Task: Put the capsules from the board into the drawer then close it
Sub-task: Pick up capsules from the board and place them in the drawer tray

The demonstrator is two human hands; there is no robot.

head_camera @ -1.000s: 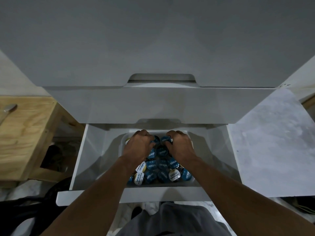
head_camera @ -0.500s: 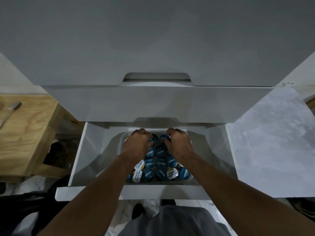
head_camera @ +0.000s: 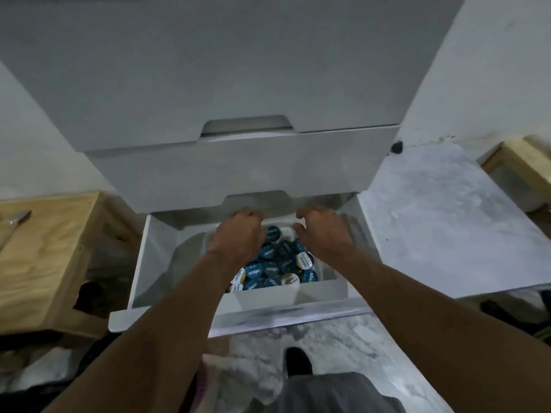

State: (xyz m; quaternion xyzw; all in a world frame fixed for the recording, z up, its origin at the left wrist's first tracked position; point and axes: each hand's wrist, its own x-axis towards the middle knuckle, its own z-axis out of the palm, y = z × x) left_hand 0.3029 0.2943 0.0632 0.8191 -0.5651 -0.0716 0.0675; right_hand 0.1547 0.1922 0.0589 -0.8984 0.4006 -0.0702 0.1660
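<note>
White drawer (head_camera: 155, 263): left hand (head_camera: 238, 234), right hand (head_camera: 323, 231) (capsules (head_camera: 269, 268), dozen-plus)

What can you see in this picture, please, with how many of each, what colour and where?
cabinet: one, pale grey, centre, upper drawers shut
drawer: one, white, lowest, pulled open
tub: one, clear, inside the drawer
capsules: many, mostly blue, a few white, heaped in the tub
bench: one, pale wood, left
metal tool: one, silver, on the bench, partly out of view
slab: one, mottled grey, right of the drawer
wooden box: one, pale wood, far right
shoe: one, black, on the floor
left hand: over the tub's far end, fingertips hidden
right hand: over the tub, fingers loosely curled, holding nothing
</note>
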